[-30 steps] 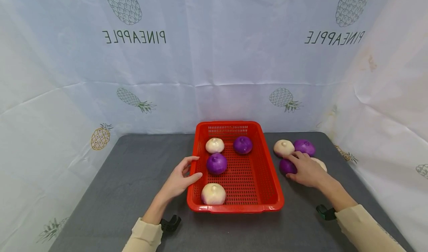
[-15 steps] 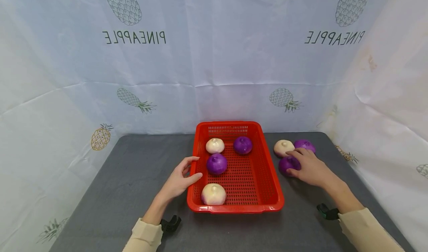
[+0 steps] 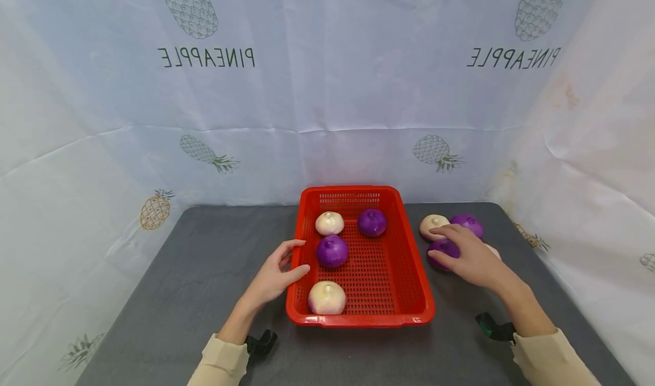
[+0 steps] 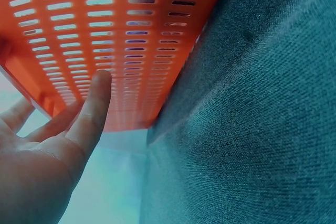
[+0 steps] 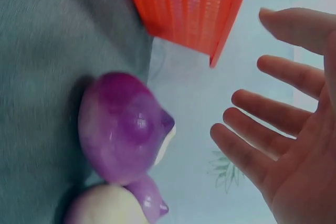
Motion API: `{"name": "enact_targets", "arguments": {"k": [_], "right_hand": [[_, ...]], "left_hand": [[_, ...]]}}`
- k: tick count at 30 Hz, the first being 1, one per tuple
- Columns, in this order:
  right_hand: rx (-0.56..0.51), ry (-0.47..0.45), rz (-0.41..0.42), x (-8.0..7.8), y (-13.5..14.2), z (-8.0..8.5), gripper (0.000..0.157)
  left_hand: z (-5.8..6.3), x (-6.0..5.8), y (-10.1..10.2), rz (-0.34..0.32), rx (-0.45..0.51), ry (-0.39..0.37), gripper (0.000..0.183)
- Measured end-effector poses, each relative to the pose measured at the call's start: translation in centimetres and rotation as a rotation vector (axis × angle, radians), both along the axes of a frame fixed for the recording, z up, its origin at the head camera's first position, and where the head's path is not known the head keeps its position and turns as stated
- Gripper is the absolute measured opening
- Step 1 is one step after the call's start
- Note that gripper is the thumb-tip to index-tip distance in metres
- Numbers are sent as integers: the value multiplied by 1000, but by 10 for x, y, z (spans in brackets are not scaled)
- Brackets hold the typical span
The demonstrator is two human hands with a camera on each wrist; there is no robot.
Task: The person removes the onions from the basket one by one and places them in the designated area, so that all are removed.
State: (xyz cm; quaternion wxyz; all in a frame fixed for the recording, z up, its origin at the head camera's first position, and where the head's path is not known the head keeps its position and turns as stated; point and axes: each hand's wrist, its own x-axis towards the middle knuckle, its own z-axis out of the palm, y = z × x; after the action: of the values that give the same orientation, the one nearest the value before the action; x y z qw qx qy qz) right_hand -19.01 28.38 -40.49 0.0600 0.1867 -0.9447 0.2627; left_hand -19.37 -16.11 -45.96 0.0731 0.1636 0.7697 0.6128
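My left hand (image 3: 271, 275) is at the left rim of a red plastic basket (image 3: 363, 320), fingertips and thumb right at the edge. In the left wrist view its fingers lie loosely along the slotted outer wall (image 4: 131, 51). Over a purple, onion-shaped bulb (image 3: 441, 252) on the right is my right hand (image 3: 473, 255), fingers spread. The right wrist view shows that bulb (image 5: 121, 129) on the table, apart from the extended fingers. A cream bulb (image 3: 432, 224), another purple bulb (image 3: 468, 224) and a partly hidden cream bulb (image 3: 493, 251) cluster around it.
Inside the basket lie two cream bulbs, one at the back (image 3: 329, 223) and one in front (image 3: 327, 298), and two purple bulbs (image 3: 332, 251). A dark grey cloth (image 3: 220, 244) covers the table. Behind it hangs a white pineapple-print curtain (image 3: 353, 90).
My right hand has lifted off the front purple bulb and its fingers have spread. That bulb stays in nearly the same place. The left hand and the basket have not moved.
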Motion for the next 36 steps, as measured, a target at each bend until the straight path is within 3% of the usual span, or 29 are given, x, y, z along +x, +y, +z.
{"name": "enact_targets", "arguments": {"k": [7, 19, 27, 36], "right_hand": [[-129, -8, 68, 6, -13, -7, 53], [-288, -170, 126, 16, -27, -22, 59], [-311, -267, 100, 22, -30, -25, 66], [-341, -262, 126, 20, -28, -33, 62]], "left_hand": [[0, 0, 0, -4, 3, -7, 62], [1, 0, 1, -6, 4, -8, 61], [0, 0, 1, -2, 1, -8, 60], [1, 0, 1, 3, 7, -11, 61]]}}
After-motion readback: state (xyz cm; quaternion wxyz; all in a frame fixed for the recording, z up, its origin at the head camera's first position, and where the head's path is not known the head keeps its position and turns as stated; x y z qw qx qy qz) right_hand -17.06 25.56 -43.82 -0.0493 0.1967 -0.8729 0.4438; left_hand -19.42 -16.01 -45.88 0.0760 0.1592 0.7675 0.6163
